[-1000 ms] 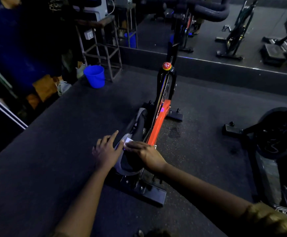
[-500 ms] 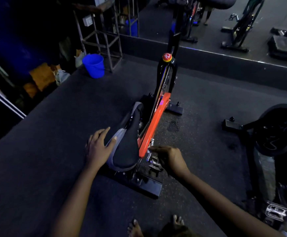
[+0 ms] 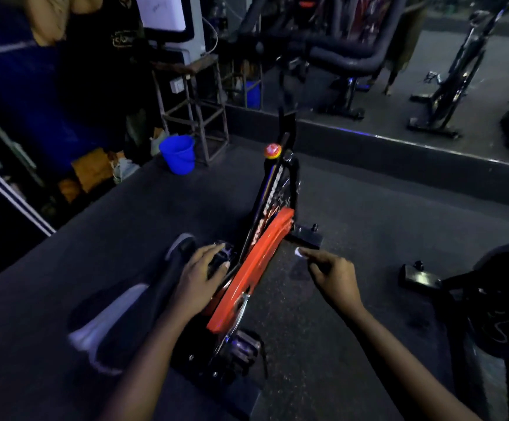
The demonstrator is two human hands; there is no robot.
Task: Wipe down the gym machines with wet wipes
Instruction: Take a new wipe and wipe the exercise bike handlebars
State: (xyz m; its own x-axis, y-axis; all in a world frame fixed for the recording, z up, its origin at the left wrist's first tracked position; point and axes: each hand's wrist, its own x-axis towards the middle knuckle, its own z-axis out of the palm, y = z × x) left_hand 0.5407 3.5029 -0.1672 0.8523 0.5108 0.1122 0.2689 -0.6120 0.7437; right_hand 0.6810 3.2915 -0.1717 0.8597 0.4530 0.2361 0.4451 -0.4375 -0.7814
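The bike (image 3: pixel 256 268) stands mid-floor, saddle (image 3: pixel 143 302) near left. The left hand (image 3: pixel 198 281) rests on the bike just right of the saddle. The right hand (image 3: pixel 335 275), pinching a wipe (image 3: pixel 299 253), is right of the bike. A bucket (image 3: pixel 177 153) sits far left.

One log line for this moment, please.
left hand rests on bike | right hand pinches wipe right of orange guard, not touching
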